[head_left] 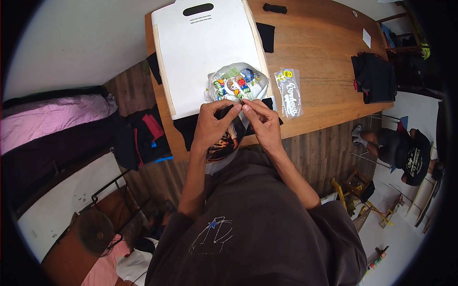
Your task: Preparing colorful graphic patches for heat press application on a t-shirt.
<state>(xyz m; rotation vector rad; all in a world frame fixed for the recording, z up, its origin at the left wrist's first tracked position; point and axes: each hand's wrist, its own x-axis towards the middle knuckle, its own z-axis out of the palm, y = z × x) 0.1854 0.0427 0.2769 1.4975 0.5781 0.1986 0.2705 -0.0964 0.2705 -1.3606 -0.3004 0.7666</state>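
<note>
My left hand (212,125) and my right hand (265,126) meet close together over the table's near edge. Thumbs and fingertips of both are closed in a pinch on a glossy printed film sheet (224,147), whose dark picture hangs below them toward my shirt. Just beyond my fingertips lies a curled clear-and-white film (237,82) with colourful cartoon prints; whether it joins the held sheet is hidden by my hands. Under it is a large white board (205,52) with a handle slot. Black cloth (265,37) sticks out from beneath the board.
On the wooden table (319,52), a clear printed film sheet (289,93) lies right of the board. Folded dark garments (374,77) are stacked at the right end. A fan (95,232) stands lower left. Another person (405,150) is at the far right.
</note>
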